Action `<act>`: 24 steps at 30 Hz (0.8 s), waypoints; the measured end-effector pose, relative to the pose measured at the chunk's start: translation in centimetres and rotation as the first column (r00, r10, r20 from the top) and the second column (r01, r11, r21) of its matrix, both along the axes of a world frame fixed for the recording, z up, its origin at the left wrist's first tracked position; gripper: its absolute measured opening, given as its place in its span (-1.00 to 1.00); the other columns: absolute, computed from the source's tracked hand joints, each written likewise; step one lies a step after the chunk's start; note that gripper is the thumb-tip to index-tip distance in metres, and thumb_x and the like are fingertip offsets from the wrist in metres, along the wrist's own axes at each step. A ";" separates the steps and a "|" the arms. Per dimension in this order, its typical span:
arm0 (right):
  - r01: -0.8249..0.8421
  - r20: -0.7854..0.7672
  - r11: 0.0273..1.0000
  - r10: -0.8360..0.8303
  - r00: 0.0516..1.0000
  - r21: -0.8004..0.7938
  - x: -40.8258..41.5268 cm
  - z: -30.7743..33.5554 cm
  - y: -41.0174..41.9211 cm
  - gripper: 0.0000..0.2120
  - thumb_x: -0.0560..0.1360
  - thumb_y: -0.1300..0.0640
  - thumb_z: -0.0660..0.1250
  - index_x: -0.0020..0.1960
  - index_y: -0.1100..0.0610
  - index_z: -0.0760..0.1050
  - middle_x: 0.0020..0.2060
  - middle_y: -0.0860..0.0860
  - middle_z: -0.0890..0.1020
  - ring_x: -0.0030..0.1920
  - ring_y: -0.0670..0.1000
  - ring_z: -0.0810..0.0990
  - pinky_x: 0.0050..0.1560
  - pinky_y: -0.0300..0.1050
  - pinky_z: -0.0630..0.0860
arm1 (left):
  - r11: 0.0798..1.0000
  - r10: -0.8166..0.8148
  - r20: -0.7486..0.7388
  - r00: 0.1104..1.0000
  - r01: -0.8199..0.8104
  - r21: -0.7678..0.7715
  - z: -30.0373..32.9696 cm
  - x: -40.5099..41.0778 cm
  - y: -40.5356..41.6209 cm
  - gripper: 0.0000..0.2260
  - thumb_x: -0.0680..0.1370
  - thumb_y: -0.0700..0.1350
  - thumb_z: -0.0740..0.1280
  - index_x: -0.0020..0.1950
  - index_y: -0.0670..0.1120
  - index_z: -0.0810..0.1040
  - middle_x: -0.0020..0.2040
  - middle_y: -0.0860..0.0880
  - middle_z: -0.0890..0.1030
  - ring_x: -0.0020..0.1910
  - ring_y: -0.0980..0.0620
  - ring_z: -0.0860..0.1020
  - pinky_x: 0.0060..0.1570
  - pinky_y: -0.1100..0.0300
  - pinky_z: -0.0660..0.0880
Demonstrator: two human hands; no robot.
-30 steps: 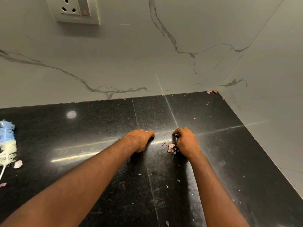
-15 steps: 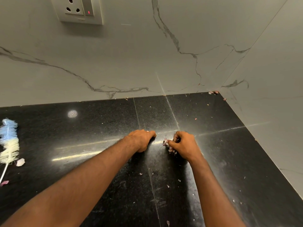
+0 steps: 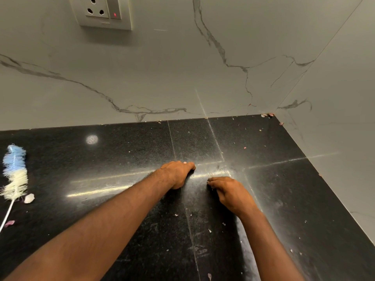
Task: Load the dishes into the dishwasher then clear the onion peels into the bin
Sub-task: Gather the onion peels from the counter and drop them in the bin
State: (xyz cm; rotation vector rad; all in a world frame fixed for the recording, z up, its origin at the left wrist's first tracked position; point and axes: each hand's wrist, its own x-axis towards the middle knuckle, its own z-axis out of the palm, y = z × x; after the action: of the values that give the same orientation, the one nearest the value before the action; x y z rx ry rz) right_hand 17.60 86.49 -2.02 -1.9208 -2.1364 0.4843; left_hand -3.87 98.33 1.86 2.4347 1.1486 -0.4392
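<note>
Black countertop [image 3: 121, 159] bears both curled hands, left hand [image 3: 176, 173] and right hand [image 3: 229, 191]; any held peels stay hidden.

Home kitchen, prob. Black stone counter [image 3: 121, 151] in a corner w/ white marble-look wall tiles [image 3: 162, 74], wall socket [image 3: 102, 12] above, a bottle brush [image 3: 15, 171] at left, onion peel bits [image 3: 267, 114] scattered about.

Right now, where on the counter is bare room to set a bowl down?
Widest patch: black granite counter between blue-and-white bottle brush and left hand. Crowded: pink onion peels in the back right corner, scraps near right hand.
</note>
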 end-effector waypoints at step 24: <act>0.191 -0.067 0.981 -0.192 0.979 -0.025 -1.2 0.4 -1.0 -0.85 0.56 0.19 0.42 0.05 0.01 0.71 -0.01 -0.10 0.59 0.04 -0.03 0.57 0.11 -0.10 0.54 | 1.000 -0.006 -0.010 1.000 0.006 -0.007 -0.2 0.1 -0.1 -0.47 0.63 -0.21 0.33 0.56 0.07 0.25 0.38 -0.09 0.51 0.29 -0.16 0.52 0.24 -0.08 0.50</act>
State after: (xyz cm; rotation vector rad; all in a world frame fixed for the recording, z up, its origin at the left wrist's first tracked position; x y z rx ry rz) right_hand 16.37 85.47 -1.59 -2.0615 -1.8871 0.5256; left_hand -3.76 98.21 1.70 2.4335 1.1423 -0.4577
